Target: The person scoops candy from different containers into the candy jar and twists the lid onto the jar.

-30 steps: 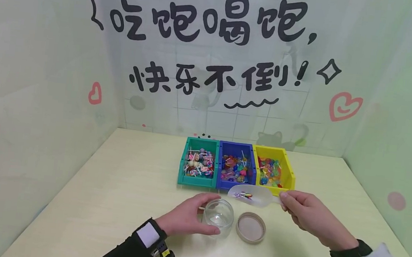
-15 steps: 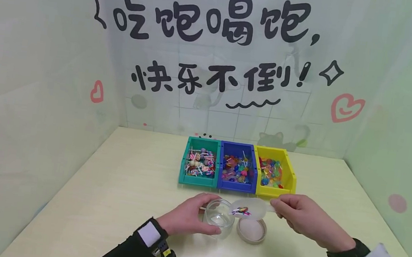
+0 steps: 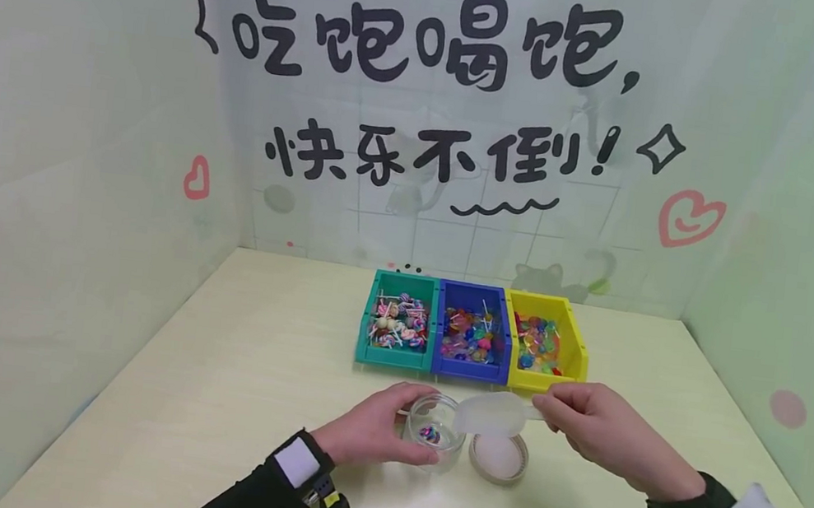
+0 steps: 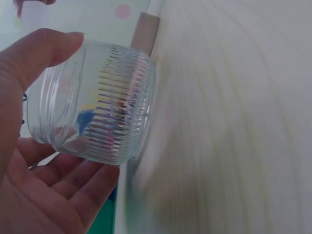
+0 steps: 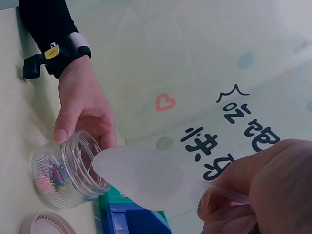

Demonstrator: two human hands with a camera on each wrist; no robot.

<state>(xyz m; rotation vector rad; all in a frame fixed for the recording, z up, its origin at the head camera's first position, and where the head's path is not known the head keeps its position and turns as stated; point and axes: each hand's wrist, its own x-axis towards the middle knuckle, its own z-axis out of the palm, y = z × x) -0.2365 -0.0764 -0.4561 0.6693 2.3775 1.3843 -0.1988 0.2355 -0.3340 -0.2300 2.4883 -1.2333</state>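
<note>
A clear glass jar [image 3: 451, 449] with ribbed sides stands on the table, gripped by my left hand [image 3: 383, 427], thumb on the near side and fingers round the far side. Small colourful candies [image 5: 59, 176] lie inside the jar. My right hand [image 3: 600, 427] pinches the handle of a translucent white scoop [image 3: 490, 414]. The scoop's tip is right at the jar's mouth, and its bowl holds nothing visible. Below the scoop, a round jar lid [image 3: 499, 460] lies on the table, partly overlapped by it in the head view.
Behind the jar stand three joined bins: a green bin [image 3: 396, 358] with small lollipops, a blue bin [image 3: 471, 370] with mixed coloured pieces, and a yellow bin [image 3: 575, 350] with bright gem-like pieces. A printed wall [image 3: 350, 231] rises at the table's back edge.
My right hand has brought the scoop from in front of the bins to the jar's mouth. Its candies have dropped into the jar. My left hand keeps holding the jar in place.
</note>
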